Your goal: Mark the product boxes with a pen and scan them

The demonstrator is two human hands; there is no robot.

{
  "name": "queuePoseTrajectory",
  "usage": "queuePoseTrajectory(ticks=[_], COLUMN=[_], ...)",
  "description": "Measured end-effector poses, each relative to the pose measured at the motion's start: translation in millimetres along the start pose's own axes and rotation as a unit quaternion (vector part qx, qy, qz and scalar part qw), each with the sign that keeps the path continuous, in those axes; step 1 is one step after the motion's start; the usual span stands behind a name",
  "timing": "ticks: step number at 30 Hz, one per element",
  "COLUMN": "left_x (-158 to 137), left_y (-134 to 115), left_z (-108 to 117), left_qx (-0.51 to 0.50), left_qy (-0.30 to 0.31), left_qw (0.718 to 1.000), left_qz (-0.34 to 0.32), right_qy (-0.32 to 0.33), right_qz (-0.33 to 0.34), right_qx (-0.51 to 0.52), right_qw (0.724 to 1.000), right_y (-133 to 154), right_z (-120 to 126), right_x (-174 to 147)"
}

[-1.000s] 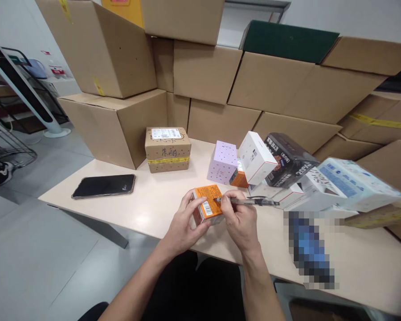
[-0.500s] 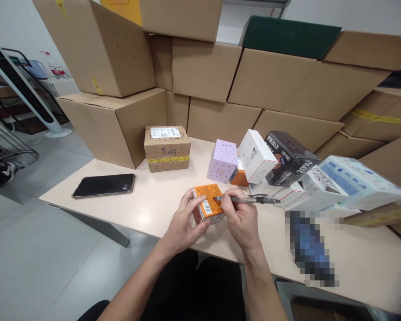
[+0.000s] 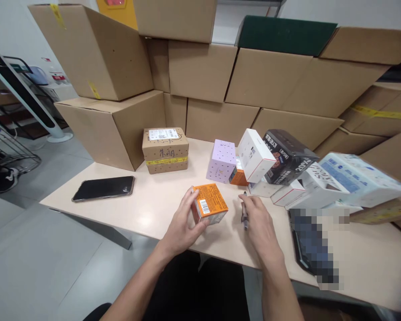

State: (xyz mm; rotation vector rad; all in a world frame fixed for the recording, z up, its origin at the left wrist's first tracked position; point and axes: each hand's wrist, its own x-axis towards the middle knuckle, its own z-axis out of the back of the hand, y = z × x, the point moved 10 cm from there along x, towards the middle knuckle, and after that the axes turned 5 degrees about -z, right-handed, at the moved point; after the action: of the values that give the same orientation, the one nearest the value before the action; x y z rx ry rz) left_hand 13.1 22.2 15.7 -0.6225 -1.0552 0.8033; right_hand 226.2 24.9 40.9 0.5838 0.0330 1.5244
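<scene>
My left hand [image 3: 185, 220] is closed on a small orange box [image 3: 215, 198], fingers along its left side and thumb at its front edge. The box's upper face carries dark print and a white barcode, and its front side looks silvery. To the right of it, low over the table, my right hand [image 3: 259, 223] has a pen [image 3: 244, 218] along its inner side, fingertips at the pen's far end. The pen points toward me, apart from the box. Whether it touches the tabletop is hard to tell.
A dark phone [image 3: 103, 188] lies at the table's left. Behind are a taped, handwritten carton [image 3: 167, 154], a lilac box [image 3: 221, 162], a white box [image 3: 255, 156] and a black box [image 3: 287, 156]. Large cartons [image 3: 200, 71] are stacked at the back. A pixelated dark object [image 3: 312, 245] lies right.
My right hand has drawn the pen off the orange box and moved right, lowering toward the table. The pen has turned from sideways to pointing at me. My left hand keeps the box.
</scene>
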Motion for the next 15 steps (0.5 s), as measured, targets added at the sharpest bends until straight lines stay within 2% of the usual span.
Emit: queuePoseTrajectory(ticks=[3, 6, 12, 15], left_x=[0, 0, 2, 2], left_y=[5, 6, 10, 17], left_z=[0, -1, -1, -2], left_qx=[-0.002, 0.005, 0.013, -0.006], left_qy=[0.000, 0.004, -0.010, -0.021], left_qw=[1.000, 1.000, 1.000, 1.000], left_qz=[0.015, 0.013, 0.012, 0.022], right_qy=[0.063, 0.094, 0.095, 0.023], right_qz=[-0.015, -0.011, -0.030, -0.040], right_qx=[-0.143, -0.195, -0.175, -0.124], right_qw=[0.988, 0.976, 0.979, 0.991], right_y=[-8, -8, -19, -28], right_z=[-17, -29, -34, -12], right_x=[-1, 1, -1, -15])
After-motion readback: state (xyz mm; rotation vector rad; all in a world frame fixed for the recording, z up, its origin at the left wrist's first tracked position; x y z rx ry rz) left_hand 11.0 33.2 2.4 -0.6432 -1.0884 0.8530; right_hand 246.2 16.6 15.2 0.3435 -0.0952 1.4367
